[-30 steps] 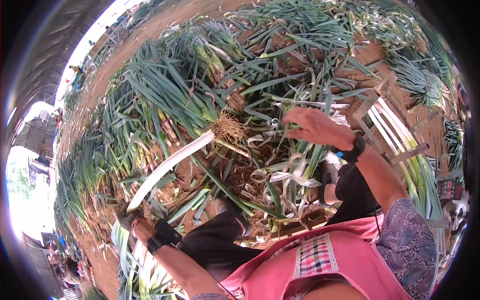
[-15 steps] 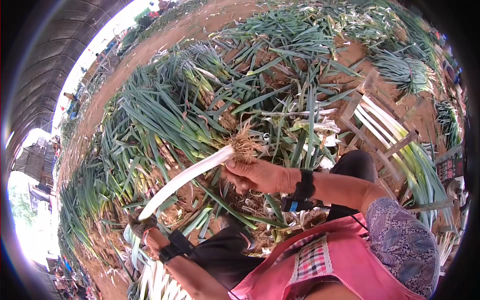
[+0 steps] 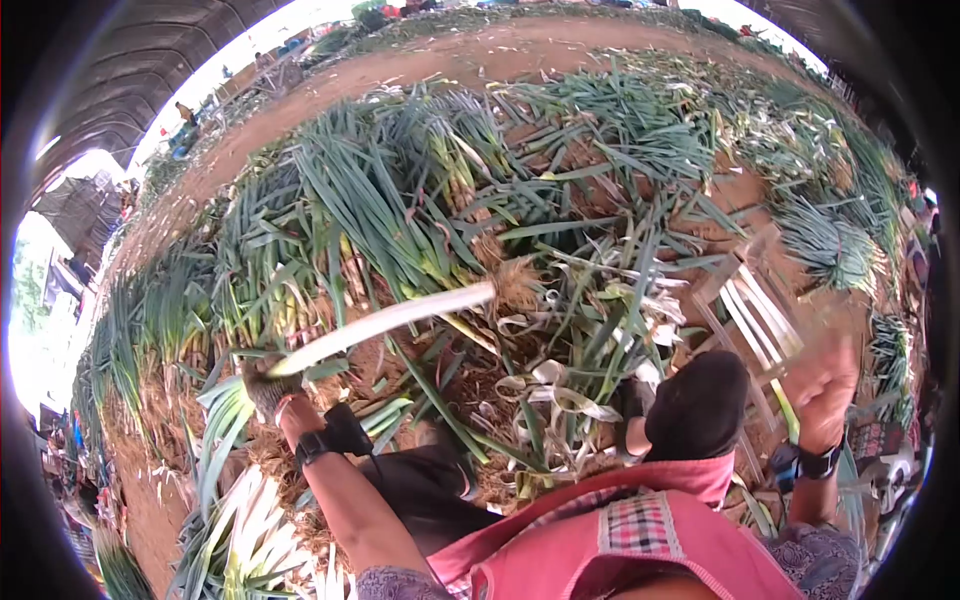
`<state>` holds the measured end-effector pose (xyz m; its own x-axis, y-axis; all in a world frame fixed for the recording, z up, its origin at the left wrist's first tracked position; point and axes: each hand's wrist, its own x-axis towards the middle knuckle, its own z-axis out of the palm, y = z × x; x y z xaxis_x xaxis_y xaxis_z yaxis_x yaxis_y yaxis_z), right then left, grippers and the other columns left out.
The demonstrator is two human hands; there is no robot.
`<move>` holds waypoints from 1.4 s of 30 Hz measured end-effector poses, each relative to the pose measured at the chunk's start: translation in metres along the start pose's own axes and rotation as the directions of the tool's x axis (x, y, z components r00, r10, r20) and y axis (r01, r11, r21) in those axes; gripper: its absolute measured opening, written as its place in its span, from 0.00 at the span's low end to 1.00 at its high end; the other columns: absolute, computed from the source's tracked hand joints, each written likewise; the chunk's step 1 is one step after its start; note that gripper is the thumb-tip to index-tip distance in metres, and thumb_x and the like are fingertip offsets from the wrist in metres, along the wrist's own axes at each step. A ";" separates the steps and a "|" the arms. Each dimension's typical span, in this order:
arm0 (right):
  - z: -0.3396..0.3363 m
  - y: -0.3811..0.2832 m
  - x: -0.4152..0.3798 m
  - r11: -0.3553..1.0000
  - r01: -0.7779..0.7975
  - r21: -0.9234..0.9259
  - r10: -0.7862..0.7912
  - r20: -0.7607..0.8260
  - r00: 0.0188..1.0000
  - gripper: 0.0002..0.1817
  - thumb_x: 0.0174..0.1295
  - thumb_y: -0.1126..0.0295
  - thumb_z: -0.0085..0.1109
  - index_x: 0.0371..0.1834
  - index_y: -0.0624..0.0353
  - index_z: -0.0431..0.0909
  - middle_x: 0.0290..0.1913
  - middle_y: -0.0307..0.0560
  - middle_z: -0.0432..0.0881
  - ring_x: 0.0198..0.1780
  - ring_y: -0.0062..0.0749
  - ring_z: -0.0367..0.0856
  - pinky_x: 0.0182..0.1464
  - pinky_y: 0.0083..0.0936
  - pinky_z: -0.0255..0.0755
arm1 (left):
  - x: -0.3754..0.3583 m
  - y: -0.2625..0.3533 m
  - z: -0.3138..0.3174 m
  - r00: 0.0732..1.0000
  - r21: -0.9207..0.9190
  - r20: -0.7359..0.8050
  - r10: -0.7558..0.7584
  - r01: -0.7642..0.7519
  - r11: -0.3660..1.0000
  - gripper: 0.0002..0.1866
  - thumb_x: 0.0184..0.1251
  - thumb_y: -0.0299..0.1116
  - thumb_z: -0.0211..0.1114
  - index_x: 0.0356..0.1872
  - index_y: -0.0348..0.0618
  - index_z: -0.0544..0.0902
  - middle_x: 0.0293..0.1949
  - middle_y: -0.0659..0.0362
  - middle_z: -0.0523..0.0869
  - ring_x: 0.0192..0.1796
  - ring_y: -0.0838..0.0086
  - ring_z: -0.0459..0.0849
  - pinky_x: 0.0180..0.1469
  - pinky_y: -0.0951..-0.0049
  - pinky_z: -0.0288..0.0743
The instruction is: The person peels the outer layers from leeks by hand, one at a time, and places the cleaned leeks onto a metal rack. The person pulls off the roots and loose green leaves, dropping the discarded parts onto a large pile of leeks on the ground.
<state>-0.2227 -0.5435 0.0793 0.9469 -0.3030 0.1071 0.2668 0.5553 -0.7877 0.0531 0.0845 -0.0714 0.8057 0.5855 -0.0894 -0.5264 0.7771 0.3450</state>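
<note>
My left hand (image 3: 270, 388), dark on the fingers, is closed round the leafy end of a large green onion (image 3: 390, 325). Its white stalk slants up to the right, ending in a bushy tuft of roots. Far to the right, my right hand (image 3: 825, 385) is blurred by motion beside a wooden rack (image 3: 712, 305), and its fingers cannot be made out. White peeled green onions (image 3: 757, 318) lie in that rack. Below my left hand rests a pile of white-stalked green onions (image 3: 255, 530).
Unpeeled green onions (image 3: 360, 210) lie heaped ahead, roots towards me. Peeled skins (image 3: 565, 400) and loose leaves litter the soil between my feet. A bundle of green onions (image 3: 830, 245) lies farther right. Beyond the heaps runs a strip of bare earth (image 3: 450, 55).
My right hand has left the root end of the green onion and swung right to the rack. The left hand still holds the onion. The view has shifted.
</note>
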 end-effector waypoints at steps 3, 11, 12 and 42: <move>0.008 0.005 0.021 0.881 -0.043 0.471 -0.222 0.492 0.842 0.14 0.63 0.62 0.49 0.20 0.50 0.64 0.16 0.31 0.61 0.14 0.16 0.56 0.15 0.16 0.52 | -0.042 -0.026 0.040 0.998 -0.040 0.019 -0.066 0.066 0.997 0.13 0.61 0.37 0.55 0.19 0.48 0.66 0.14 0.65 0.68 0.17 0.74 0.70 0.24 0.68 0.70; 0.057 0.214 0.031 0.205 0.670 -0.714 0.541 0.653 0.530 0.20 0.57 0.67 0.61 0.53 0.54 0.71 0.44 0.45 0.79 0.28 0.20 0.76 0.33 0.21 0.74 | -0.067 -0.069 0.065 0.983 -0.198 0.139 -0.123 0.150 0.969 0.10 0.59 0.38 0.59 0.23 0.48 0.69 0.16 0.64 0.70 0.20 0.71 0.71 0.25 0.68 0.69; 0.051 0.219 0.035 0.434 0.445 -0.783 0.532 0.621 0.575 0.21 0.57 0.67 0.61 0.53 0.55 0.71 0.44 0.44 0.79 0.28 0.19 0.76 0.33 0.20 0.74 | -0.065 -0.075 0.064 0.974 -0.230 0.184 -0.130 0.171 0.958 0.08 0.55 0.36 0.61 0.25 0.48 0.71 0.17 0.64 0.71 0.21 0.72 0.72 0.28 0.66 0.70; 0.078 -0.195 0.088 -0.187 0.690 -0.699 -0.530 0.663 0.529 0.25 0.54 0.57 0.66 0.50 0.59 0.70 0.28 0.35 0.73 0.32 0.18 0.71 0.36 0.18 0.70 | -0.231 -0.229 0.080 0.523 0.779 -0.042 -0.851 0.550 0.300 0.05 0.59 0.34 0.64 0.33 0.49 0.79 0.27 0.65 0.78 0.27 0.76 0.74 0.33 0.72 0.72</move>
<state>-0.1769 -0.6177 0.2897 0.4779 0.0589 0.8764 0.4778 -0.8547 -0.2030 0.0089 -0.2474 -0.0549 0.8582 -0.3451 -0.3801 0.4973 0.3749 0.7824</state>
